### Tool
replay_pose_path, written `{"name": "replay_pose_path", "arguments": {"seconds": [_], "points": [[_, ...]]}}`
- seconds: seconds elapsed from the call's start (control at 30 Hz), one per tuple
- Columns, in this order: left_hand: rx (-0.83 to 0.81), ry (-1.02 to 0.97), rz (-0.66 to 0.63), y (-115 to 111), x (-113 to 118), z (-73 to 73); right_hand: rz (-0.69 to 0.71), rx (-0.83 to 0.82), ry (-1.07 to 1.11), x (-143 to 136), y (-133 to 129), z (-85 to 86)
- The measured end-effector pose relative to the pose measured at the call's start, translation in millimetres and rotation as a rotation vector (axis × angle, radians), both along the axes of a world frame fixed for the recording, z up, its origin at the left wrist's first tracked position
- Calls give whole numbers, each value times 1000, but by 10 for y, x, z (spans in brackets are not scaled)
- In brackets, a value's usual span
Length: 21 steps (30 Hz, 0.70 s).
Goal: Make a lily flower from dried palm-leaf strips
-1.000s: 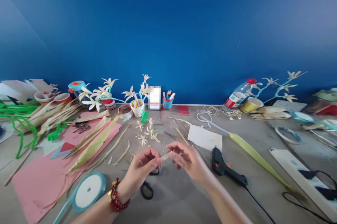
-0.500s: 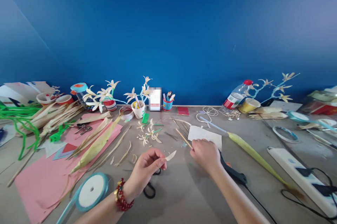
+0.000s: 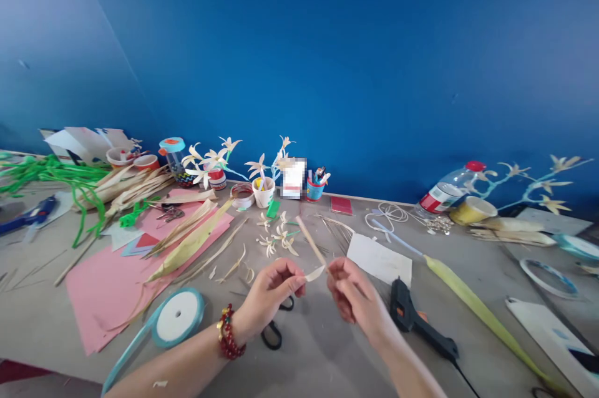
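Between thumb and fingers, my left hand (image 3: pixel 279 286) pinches a small pale petal (image 3: pixel 314 274), apparently cut from dried husk. A thin wooden stick (image 3: pixel 309 241) is gripped in my right hand (image 3: pixel 353 292), slanting up and to the left. The petal's tip meets or nearly meets the stick's lower end, just ahead of the right fingers. Under my left hand lie scissors (image 3: pixel 272 335) with black handles, their blades mostly hidden. Small white flowers (image 3: pixel 281 236) with green stems rest on the table beyond. A black glue gun (image 3: pixel 416 317) lies right of my right hand.
A roll of light blue ribbon (image 3: pixel 178 317) and pink paper (image 3: pixel 105 298) with dried husks lie left. Cups with finished flowers, a pen holder (image 3: pixel 315 189) and a bottle (image 3: pixel 444 191) line the wall. A power strip (image 3: pixel 547 339) and its cable sit right.
My right hand has moved left with the stick, bringing it up to the petal. The glue gun is now uncovered. The view has turned slightly left.
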<state>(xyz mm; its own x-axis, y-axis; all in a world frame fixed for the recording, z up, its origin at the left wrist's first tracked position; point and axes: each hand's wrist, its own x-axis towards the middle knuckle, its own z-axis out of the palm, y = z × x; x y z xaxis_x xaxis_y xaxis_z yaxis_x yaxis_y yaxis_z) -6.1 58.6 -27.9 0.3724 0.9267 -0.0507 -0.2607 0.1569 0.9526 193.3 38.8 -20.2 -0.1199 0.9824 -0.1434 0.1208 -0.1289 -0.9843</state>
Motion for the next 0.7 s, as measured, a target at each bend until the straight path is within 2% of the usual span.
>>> {"name": "replay_pose_path", "arguments": {"seconds": [0.07, 0.13, 0.23, 0.33, 0.5, 0.7], "points": [[30, -6, 19, 2, 7, -10, 106, -32, 98, -187, -94, -25], [71, -7, 26, 6, 6, -41, 158, 40, 44, -296, -143, -50], [155, 86, 24, 4, -9, -104, 140, 181, -86, -334, -141, -107], [221, 192, -16, -6, -24, -145, 150, 198, -128, -311, -119, -171], [235, 250, -87, -16, -39, -140, 192, 81, -13, -291, -133, -184], [481, 362, -90, -17, -81, -60, 285, -266, 374, -279, -179, -104]]}}
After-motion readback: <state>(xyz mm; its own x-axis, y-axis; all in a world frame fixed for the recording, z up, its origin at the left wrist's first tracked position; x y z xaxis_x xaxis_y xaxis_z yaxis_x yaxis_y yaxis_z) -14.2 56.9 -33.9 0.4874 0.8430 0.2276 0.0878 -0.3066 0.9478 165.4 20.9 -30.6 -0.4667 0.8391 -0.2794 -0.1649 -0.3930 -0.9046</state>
